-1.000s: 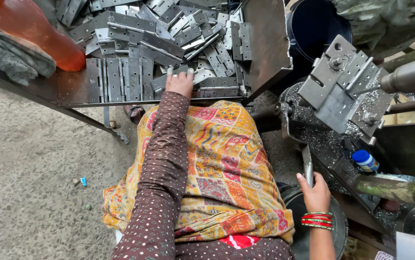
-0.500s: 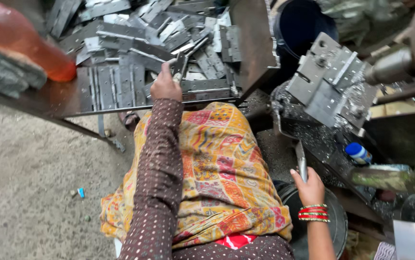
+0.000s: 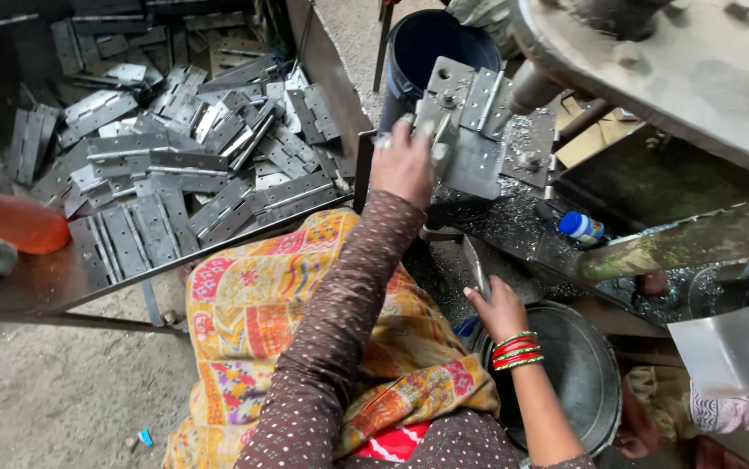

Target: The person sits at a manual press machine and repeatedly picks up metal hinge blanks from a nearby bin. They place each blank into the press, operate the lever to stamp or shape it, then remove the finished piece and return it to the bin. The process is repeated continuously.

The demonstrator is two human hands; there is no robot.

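The right hand (image 3: 498,306) is wrapped around the lever handle (image 3: 477,265) beside the round metal pan (image 3: 578,369), as it was a second ago. The left hand (image 3: 405,161) has left the heap of steel hinges (image 3: 174,165) in the tray (image 3: 27,291) and now presses a hinge (image 3: 435,130), fingers curled about it, against the press fixture (image 3: 470,130). Loading appears under way. Beyond stands a blue bucket (image 3: 422,48).

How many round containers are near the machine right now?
2. A dark blue bucket stands behind the machine jig, past the left hand. A round metal pan sits low beside the right hand. Others may be hidden.
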